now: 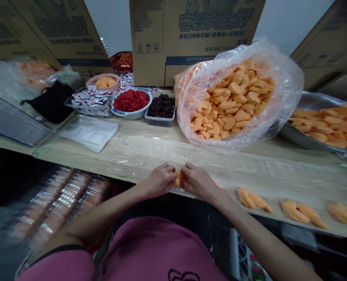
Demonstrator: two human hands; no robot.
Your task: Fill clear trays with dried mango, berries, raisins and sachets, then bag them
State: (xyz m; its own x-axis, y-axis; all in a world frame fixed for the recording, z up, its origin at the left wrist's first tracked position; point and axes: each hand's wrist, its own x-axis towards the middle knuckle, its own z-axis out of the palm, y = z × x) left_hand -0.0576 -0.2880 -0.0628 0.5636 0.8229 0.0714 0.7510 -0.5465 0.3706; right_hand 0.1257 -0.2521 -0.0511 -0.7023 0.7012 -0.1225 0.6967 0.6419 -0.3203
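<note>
At the table's front edge, my left hand and my right hand are close together. Their curled fingers pinch orange marshmallow pieces, mostly covered by the fingers. To the right of my right hand, small groups of orange marshmallows lie in a row along the edge. Beyond my hands, a large clear plastic bag lies open towards me, full of the same curved orange pieces. A white bowl of red candies and a clear tub of dark pieces stand behind.
A tub of small printed packets, a stack of clear sheets, a pink basket and a black pouch are at the left. A metal basin stands right. Cardboard boxes line the back. Packed trays sit below left.
</note>
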